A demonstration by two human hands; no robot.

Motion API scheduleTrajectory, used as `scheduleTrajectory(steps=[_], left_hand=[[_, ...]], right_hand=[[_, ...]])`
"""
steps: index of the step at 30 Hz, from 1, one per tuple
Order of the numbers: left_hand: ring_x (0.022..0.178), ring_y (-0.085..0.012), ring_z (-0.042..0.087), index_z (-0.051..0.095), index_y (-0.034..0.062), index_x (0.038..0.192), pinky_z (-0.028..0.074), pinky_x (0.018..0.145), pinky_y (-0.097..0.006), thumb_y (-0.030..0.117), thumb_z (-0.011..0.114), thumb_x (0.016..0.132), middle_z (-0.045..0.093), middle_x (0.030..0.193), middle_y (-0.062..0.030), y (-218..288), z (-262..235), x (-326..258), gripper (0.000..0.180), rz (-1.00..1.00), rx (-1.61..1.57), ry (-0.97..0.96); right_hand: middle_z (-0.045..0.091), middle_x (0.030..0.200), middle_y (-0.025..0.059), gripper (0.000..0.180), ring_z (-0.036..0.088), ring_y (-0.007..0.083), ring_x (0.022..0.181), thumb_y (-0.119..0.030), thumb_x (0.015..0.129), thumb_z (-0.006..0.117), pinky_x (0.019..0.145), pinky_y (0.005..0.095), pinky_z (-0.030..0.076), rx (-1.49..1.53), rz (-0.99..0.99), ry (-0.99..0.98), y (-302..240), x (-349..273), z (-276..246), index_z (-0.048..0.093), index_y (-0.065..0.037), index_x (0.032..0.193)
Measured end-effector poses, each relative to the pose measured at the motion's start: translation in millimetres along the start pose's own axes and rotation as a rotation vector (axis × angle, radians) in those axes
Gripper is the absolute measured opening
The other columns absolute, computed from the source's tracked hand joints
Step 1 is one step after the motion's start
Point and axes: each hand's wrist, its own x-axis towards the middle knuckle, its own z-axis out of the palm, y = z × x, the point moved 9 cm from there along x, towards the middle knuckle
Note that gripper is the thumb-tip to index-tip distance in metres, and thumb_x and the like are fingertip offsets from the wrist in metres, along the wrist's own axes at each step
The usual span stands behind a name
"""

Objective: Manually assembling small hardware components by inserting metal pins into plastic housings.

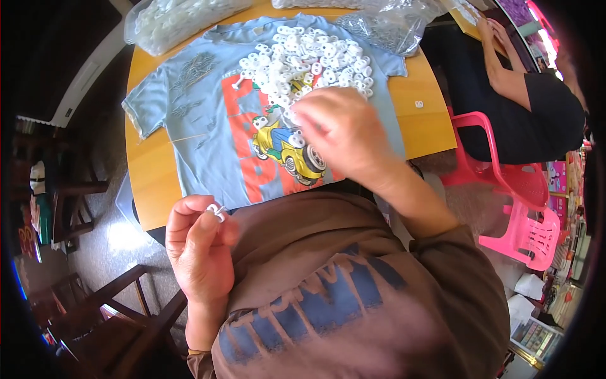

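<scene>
Left hand point(201, 247) just off near hem of T-shirt point(211, 165): grip closed, thumb and fingers pinching white piece point(216, 212), presumably for steadiness. Right hand point(346, 131) blurred over T-shirt; cannot tell grip's opening or contents. White pile point(309, 57), metal pins point(192, 69) apart on T-shirt, likely against mixing

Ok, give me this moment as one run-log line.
left hand: pinching small white piece | right hand: blurred, at near side of white-piece pile, grip unclear | surface: blue T-shirt on wooden table
</scene>
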Motion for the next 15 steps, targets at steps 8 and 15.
scheduleTrajectory(steps=[8,15], left_hand=[[0.056,-0.0091,0.046,0.055,0.0012,0.094,0.039,0.054,-0.022,0.005,0.055,0.083,0.056,0.072,-0.0041,-5,1,3,0.012,-0.012,0.022,-0.002],[0.057,-0.0092,0.045,0.055,0.0009,0.095,0.038,0.054,-0.023,0.005,0.055,0.083,0.056,0.072,-0.0043,-5,8,3,0.012,-0.021,0.035,-0.020]], right_hand=[[0.059,0.076,0.0087,0.009,0.057,0.0273,0.072,-0.007,0.072,0.064,0.062,0.0357,0.045,-0.039,0.372,-0.130,76,-41,-58,0.060,-0.004,0.080],[0.058,0.076,0.0067,0.011,0.055,0.0260,0.075,-0.007,0.070,0.065,0.068,0.0350,0.042,-0.117,0.249,-0.095,72,-45,-50,0.058,-0.006,0.078]])
